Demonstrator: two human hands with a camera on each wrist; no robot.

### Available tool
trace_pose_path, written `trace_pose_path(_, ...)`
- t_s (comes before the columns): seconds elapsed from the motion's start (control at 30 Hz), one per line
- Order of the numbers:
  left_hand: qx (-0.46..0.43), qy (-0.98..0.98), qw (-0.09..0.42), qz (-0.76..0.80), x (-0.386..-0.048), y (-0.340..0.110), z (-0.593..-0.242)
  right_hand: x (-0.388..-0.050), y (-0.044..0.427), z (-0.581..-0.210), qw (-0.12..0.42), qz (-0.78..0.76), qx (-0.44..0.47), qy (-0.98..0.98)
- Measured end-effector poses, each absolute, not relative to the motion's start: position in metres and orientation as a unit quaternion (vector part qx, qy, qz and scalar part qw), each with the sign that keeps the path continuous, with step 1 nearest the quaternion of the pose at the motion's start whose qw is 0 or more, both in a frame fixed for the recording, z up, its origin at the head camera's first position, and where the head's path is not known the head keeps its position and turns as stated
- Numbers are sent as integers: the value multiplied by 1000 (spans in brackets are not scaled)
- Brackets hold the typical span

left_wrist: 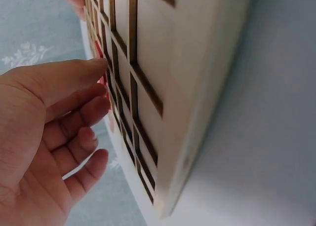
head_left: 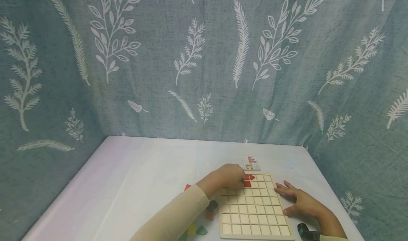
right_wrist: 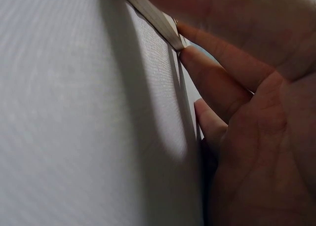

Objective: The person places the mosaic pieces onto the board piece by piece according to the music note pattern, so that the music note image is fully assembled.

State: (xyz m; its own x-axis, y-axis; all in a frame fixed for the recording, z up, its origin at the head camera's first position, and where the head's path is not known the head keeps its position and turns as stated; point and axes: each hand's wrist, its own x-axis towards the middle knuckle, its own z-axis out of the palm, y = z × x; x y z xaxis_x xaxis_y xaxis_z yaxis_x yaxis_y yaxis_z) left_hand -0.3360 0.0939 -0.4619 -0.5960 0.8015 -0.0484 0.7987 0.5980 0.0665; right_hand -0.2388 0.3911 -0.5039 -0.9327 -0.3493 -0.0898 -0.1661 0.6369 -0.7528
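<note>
My left hand is over the upper left part of a pale wooden grid board. In the left wrist view, the left thumb and index finger pinch at a red tile, mostly hidden behind the fingertips; the other fingers curl loosely. Just right of that hand, a red square tile and a red pointed tile lie in the grid's cells. My right hand rests beside the board with fingers spread, fingertips touching its right edge. In the right wrist view those fingertips meet the board's side.
A small pattern card with a coloured grid lies beyond the board. Left of the board are loose pieces: an orange-red one, a yellow one, and a green one. The left sleeve covers part of them. A patterned curtain surrounds the white table.
</note>
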Motion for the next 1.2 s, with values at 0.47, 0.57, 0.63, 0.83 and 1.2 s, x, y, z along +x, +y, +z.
trace_pose_path(0.47, 430, 901, 53, 29, -328, 52, -454, -235, 391, -504, 117, -397, -133, 900)
trace_pose_path(0.57, 420, 905, 57, 35, -327, 40, -454, -235, 391, -505, 115, -397, -130, 901)
trace_pose_path(0.63, 416, 907, 57, 35, -326, 31, -454, -236, 391, -505, 117, -398, -130, 901)
trace_pose_path(0.83, 390, 916, 73, 52, -322, 7, -455, -237, 390, -503, 120, -398, -136, 899)
trace_pose_path(1.2, 308, 938, 142, 71, -301, -12, -453, -238, 389, -503, 123, -393, -124, 903)
